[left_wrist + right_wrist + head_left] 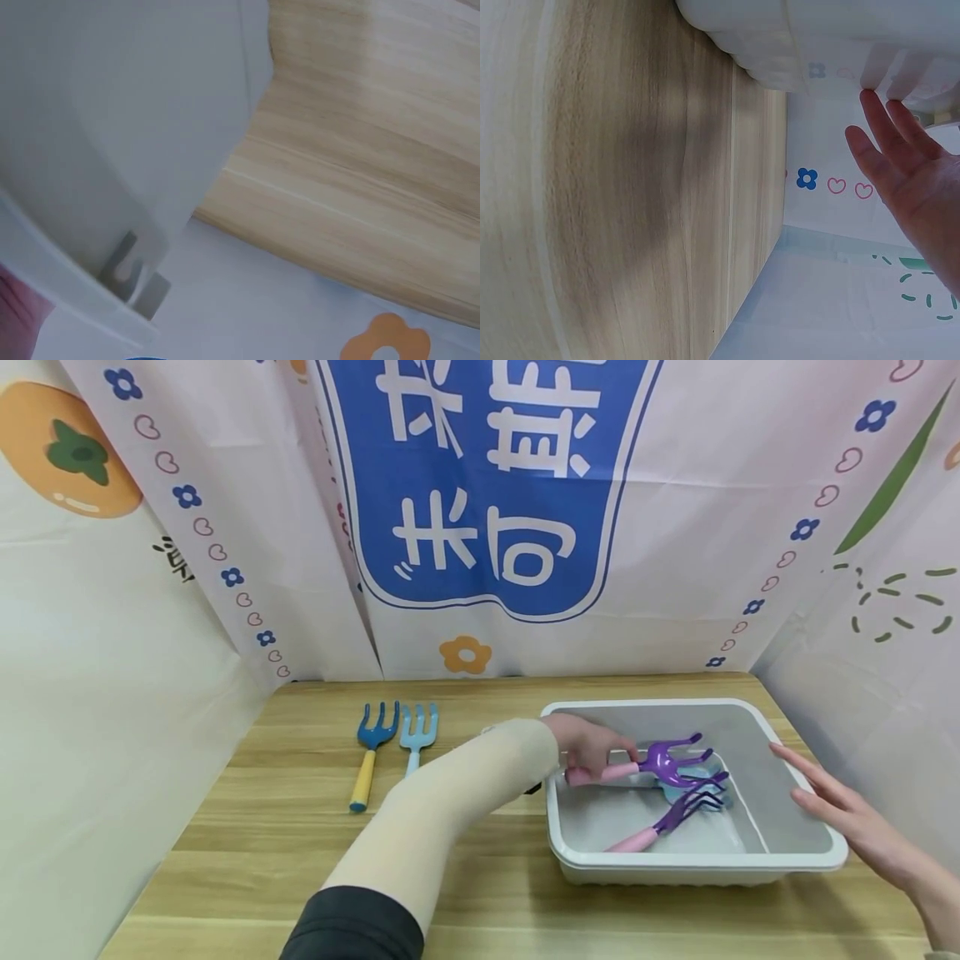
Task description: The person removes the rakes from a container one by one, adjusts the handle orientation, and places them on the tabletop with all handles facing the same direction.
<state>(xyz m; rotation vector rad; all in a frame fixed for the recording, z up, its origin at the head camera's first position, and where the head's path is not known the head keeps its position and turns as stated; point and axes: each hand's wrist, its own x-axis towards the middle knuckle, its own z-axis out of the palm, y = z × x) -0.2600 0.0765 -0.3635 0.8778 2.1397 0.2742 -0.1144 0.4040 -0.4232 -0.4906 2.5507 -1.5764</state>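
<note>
A white plastic tub point(795, 860) stands on the right of the wooden table. Over its left rim my left hand point(588, 745) grips the pink handle of a purple toy rake point(667, 762), held just inside the tub. A second purple rake with a pink handle point(667, 818) lies on the tub's floor, with a light blue piece partly hidden beneath the rakes. My right hand point(832, 802) is flat with straight fingers against the tub's right rim; the right wrist view shows its fingertips point(874, 101) touching the tub point(840, 37). The tub's outer wall point(112, 150) fills the left wrist view.
Two toy forks lie side by side at the table's back left: a dark blue one with a yellow handle point(369, 752) and a light blue one point(417, 735). Printed cloth walls close in the table at the back and both sides.
</note>
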